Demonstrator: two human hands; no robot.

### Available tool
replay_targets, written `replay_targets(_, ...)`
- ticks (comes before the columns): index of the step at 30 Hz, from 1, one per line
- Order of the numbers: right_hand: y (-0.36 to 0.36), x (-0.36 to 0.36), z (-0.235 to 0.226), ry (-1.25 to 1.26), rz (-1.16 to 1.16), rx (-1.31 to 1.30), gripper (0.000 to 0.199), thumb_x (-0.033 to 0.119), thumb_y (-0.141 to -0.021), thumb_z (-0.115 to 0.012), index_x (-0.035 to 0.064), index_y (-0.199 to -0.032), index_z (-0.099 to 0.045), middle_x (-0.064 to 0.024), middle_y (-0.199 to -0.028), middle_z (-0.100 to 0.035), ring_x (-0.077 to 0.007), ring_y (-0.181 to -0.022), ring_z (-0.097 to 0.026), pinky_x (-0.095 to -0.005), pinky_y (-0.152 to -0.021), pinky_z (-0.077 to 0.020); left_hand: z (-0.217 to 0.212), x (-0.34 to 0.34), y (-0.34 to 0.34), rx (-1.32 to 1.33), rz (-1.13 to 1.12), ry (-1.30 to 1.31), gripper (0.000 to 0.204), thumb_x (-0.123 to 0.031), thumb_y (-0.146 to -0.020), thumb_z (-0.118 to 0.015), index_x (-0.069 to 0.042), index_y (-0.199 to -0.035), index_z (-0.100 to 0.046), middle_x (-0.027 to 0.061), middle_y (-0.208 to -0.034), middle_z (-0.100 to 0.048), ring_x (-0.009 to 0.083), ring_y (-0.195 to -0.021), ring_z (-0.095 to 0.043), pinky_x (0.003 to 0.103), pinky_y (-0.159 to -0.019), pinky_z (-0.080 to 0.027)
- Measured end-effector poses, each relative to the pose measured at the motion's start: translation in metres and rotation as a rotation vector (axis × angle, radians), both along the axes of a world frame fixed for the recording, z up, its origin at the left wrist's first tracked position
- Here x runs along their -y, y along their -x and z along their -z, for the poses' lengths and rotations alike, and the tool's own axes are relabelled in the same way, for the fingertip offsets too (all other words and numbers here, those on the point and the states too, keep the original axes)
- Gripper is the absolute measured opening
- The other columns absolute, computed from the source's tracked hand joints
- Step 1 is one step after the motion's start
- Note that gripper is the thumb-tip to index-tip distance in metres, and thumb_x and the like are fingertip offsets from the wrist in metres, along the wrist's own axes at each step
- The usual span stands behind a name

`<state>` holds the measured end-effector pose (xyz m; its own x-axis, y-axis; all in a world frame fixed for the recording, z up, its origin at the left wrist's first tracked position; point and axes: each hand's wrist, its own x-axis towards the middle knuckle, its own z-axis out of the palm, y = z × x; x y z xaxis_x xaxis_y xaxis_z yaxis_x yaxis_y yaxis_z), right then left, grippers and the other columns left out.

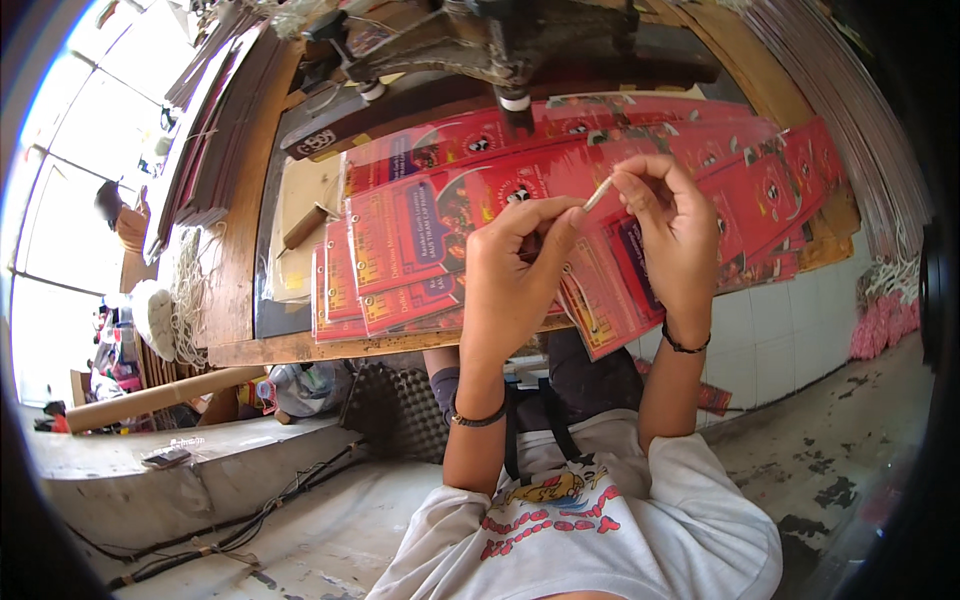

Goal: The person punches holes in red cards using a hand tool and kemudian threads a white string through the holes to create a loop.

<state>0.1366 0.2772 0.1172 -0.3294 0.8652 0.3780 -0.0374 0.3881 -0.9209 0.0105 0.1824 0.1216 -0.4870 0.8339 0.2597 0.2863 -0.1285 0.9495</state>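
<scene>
Whitish strip (599,193) is bridging left hand (515,262) and right hand (672,222), both pinching it; a slackening grip could be dropping it.

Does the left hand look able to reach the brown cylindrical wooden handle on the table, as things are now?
Probably yes: the handle lies uncovered, left of the red, glossy printed sheets; but the left hand seems to pinch a thin white strip.
</scene>
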Motion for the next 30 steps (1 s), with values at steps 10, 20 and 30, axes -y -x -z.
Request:
replay_targets(10,0.002,0.001,-0.001,-0.055,-0.038,0.005,0.016,0.013,-0.091,-0.066,-0.0012,-0.099,-0.065,-0.0072,-0.090,-0.070,-0.0111,-0.080,-0.065,-0.0244,-0.075,-0.0509,0.007,-0.013,-0.005,-0.026,0.021,-0.080,0.017,-0.008,-0.089,-0.067,0.002,-0.103,-0.070,0.0077,-0.074,-0.064,0.0087,-0.064,-0.055,0.024,-0.058,-0.044)
replay_targets(20,0.004,0.002,-0.016,-0.124,-0.017,0.006,0.016,0.014,-0.091,-0.066,-0.0003,-0.098,-0.065,-0.0065,-0.089,-0.069,-0.0119,-0.083,-0.064,-0.0252,-0.076,-0.0496,0.006,-0.005,-0.001,-0.030,0.007,-0.040,0.015,-0.008,-0.091,-0.066,0.005,-0.098,-0.070,0.0043,-0.078,-0.067,0.0048,-0.070,-0.059,0.019,-0.062,-0.046)
replay_targets(30,0.006,0.010,-0.021,-0.123,-0.017,-0.058,0.016,0.014,-0.093,-0.065,-0.0007,-0.100,-0.064,-0.0043,-0.089,-0.068,-0.0079,-0.082,-0.062,-0.0224,-0.075,-0.0488,0.005,0.004,0.004,0.018,0.098,-0.176,0.011,-0.004,-0.090,-0.066,0.005,-0.096,-0.069,0.0034,-0.085,-0.064,0.0054,-0.074,-0.055,0.021,-0.064,-0.044)
